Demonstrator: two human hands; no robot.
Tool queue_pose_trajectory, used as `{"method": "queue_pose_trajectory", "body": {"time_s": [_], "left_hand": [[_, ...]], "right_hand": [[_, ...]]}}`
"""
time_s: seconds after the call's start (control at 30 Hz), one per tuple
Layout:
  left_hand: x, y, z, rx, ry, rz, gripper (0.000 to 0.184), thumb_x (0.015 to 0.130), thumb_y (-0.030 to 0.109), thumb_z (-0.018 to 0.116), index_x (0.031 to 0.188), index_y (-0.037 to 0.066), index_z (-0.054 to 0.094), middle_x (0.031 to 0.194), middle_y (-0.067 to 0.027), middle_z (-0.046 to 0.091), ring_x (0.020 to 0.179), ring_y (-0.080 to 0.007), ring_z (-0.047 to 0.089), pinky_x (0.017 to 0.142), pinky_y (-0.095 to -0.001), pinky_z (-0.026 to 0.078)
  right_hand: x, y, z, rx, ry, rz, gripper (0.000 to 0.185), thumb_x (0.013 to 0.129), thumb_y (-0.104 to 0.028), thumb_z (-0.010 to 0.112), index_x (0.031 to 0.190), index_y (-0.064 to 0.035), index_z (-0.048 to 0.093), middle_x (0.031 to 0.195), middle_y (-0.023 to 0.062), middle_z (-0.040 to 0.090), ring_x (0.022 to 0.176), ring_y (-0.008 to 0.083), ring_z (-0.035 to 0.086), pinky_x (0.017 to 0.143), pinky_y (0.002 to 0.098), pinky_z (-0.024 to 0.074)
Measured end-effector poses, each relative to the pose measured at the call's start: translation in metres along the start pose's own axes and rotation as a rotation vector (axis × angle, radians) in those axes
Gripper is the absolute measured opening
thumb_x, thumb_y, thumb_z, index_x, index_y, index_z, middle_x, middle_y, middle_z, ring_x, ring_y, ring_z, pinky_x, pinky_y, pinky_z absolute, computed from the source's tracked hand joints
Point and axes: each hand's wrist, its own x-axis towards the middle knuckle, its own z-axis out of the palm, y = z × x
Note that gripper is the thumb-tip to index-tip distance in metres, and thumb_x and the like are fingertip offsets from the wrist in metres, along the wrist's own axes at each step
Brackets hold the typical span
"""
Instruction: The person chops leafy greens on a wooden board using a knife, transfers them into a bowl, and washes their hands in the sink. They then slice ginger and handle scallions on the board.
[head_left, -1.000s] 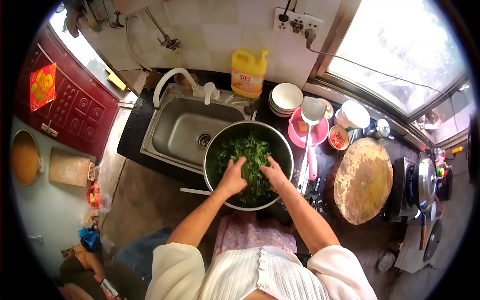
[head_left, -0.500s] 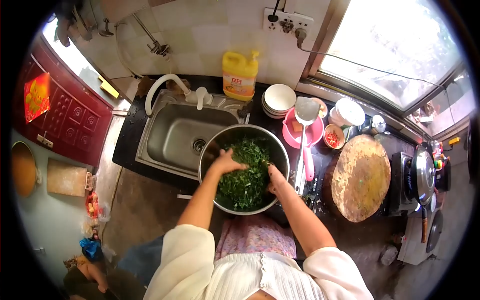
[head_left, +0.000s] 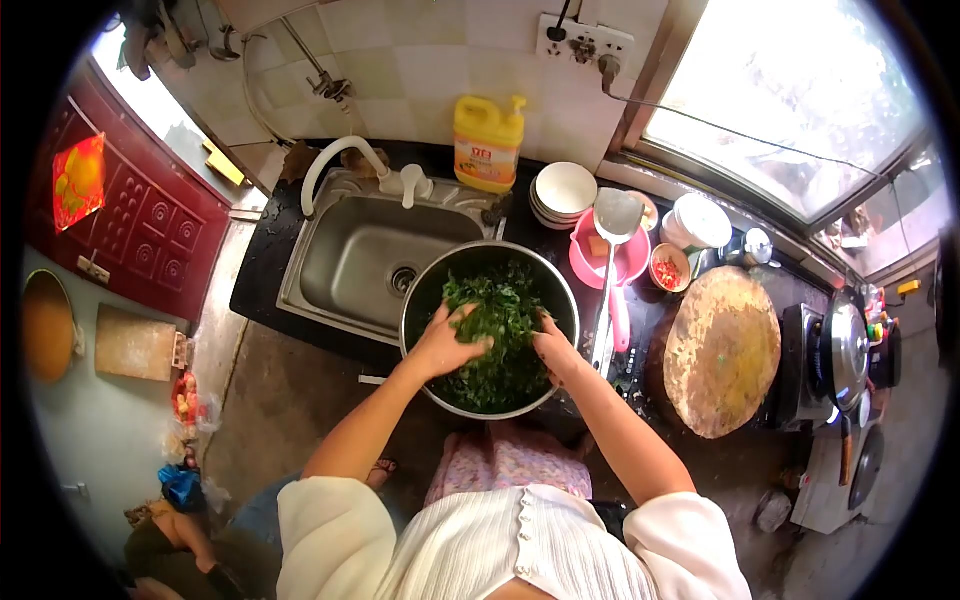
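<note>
A large steel bowl [head_left: 424, 297] sits at the front of the counter, overlapping the sink's right corner. Chopped dark-green leafy greens [head_left: 500, 310] fill much of it. My left hand [head_left: 446, 345] is inside on the left, fingers curved and somewhat spread around the greens. Opposite it, my right hand [head_left: 553, 350] presses in from the right side, its fingertips partly hidden among the leaves. Between both hands a clump of greens is gathered up, slightly blurred.
Left of the bowl is a steel sink [head_left: 345, 265] with a white faucet [head_left: 350, 150]. Behind stands a yellow detergent jug [head_left: 488, 145]. Rightward are stacked white bowls [head_left: 565, 190], a pink strainer [head_left: 590, 262], a spatula [head_left: 617, 215], chopped red peppers [head_left: 668, 268] and a round chopping block [head_left: 722, 350]. Another person [head_left: 185, 545] is low at left.
Both hands have shifted within the bowl, and the greens between them are bunched higher. My left hand has moved slightly lower in view. The camera view has shifted slightly.
</note>
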Motion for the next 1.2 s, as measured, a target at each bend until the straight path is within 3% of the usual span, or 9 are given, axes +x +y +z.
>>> {"method": "queue_pose_trajectory", "body": {"time_s": [0.17, 0.4, 0.57, 0.7, 0.83, 0.9, 0.97, 1.1, 1.2], "left_hand": [[-0.024, 0.009, 0.045, 0.119, -0.263, -0.416, 0.138, 0.052, 0.033, 0.092, 0.154, 0.008, 0.003, 0.146, -0.0335, 0.018, 0.130, -0.0501, 0.036, 0.107, -0.0443, 0.040], [-0.022, 0.015, 0.013, -0.138, 0.137, 0.060, 0.087, 0.058, 0.007, 0.084, 0.137, 0.001, 0.047, 0.111, -0.0226, 0.057, 0.107, -0.0410, 0.056, 0.093, -0.0415, 0.047], [0.020, 0.018, -0.022, 0.051, -0.173, 0.002, 0.093, 0.068, 0.027, 0.084, 0.146, 0.013, 0.038, 0.137, -0.0249, 0.047, 0.121, -0.0415, 0.052, 0.098, -0.0422, 0.045], [0.066, 0.017, -0.028, 0.215, -0.325, -0.204, 0.122, 0.059, 0.053, 0.083, 0.156, 0.023, 0.015, 0.154, -0.0224, 0.026, 0.132, -0.0412, 0.042, 0.107, -0.0464, 0.039], [0.092, -0.006, 0.022, 0.033, -0.328, -0.212, 0.103, 0.053, 0.044, 0.083, 0.142, 0.011, 0.044, 0.145, -0.0229, 0.041, 0.128, -0.0397, 0.046, 0.105, -0.0416, 0.041], [0.087, -0.016, 0.046, -0.347, -0.334, -0.188, 0.089, 0.051, 0.030, 0.084, 0.132, 0.007, 0.055, 0.142, -0.0246, 0.044, 0.125, -0.0353, 0.049, 0.103, -0.0389, 0.042], [0.070, -0.014, 0.052, -0.165, -0.047, -0.088, 0.082, 0.055, 0.029, 0.084, 0.130, 0.007, 0.057, 0.132, -0.0225, 0.051, 0.120, -0.0350, 0.052, 0.100, -0.0395, 0.044], [0.034, 0.039, -0.017, -0.025, -0.121, 0.058, 0.083, 0.057, 0.037, 0.086, 0.130, 0.008, 0.059, 0.120, -0.0206, 0.050, 0.116, -0.0389, 0.052, 0.100, -0.0414, 0.044], [0.049, 0.024, -0.025, 0.224, -0.327, -0.041, 0.092, 0.063, 0.049, 0.083, 0.140, 0.011, 0.049, 0.144, -0.0228, 0.038, 0.126, -0.0414, 0.046, 0.105, -0.0448, 0.041]], "right_hand": [[0.039, 0.071, 0.000, 0.077, 0.125, 0.149, 0.062, 0.087, -0.006, 0.046, 0.147, -0.0162, 0.032, 0.125, 0.0137, 0.055, 0.107, 0.0290, 0.057, 0.084, 0.0400, 0.0515], [0.023, 0.051, 0.016, 0.300, -0.022, -0.069, 0.046, 0.090, -0.003, 0.045, 0.136, -0.0050, 0.044, 0.122, 0.0142, 0.059, 0.108, 0.0266, 0.058, 0.089, 0.0372, 0.0501], [0.007, 0.010, 0.000, -0.535, 0.070, 0.075, 0.045, 0.089, -0.015, 0.051, 0.132, -0.0031, 0.047, 0.112, 0.0185, 0.062, 0.096, 0.0240, 0.062, 0.083, 0.0344, 0.0502], [0.025, 0.037, -0.016, -0.032, 0.245, -0.190, 0.046, 0.087, -0.016, 0.049, 0.133, -0.0095, 0.046, 0.087, 0.0087, 0.056, 0.073, 0.0217, 0.056, 0.052, 0.0368, 0.0473], [0.058, 0.038, -0.006, 0.450, 0.120, 0.106, 0.041, 0.089, -0.020, 0.049, 0.130, -0.0147, 0.052, 0.106, 0.0084, 0.063, 0.091, 0.0238, 0.061, 0.071, 0.0481, 0.0543], [0.056, 0.035, -0.004, 0.400, 0.014, 0.079, 0.037, 0.091, -0.024, 0.053, 0.127, -0.0159, 0.055, 0.114, 0.0065, 0.064, 0.098, 0.0226, 0.063, 0.073, 0.0443, 0.0552], [0.045, 0.031, -0.002, 0.347, -0.041, -0.063, 0.035, 0.092, -0.025, 0.053, 0.126, -0.0156, 0.056, 0.113, 0.0057, 0.064, 0.099, 0.0214, 0.063, 0.074, 0.0413, 0.0555], [0.019, 0.020, 0.003, 0.311, -0.046, -0.089, 0.035, 0.094, -0.015, 0.047, 0.128, -0.0145, 0.055, 0.106, 0.0046, 0.065, 0.088, 0.0186, 0.063, 0.069, 0.0338, 0.0538], [0.030, 0.044, -0.016, -0.280, 0.118, -0.024, 0.031, 0.091, -0.019, 0.048, 0.120, -0.0113, 0.053, 0.079, 0.0048, 0.054, 0.063, 0.0169, 0.050, 0.048, 0.0330, 0.0404]]}}
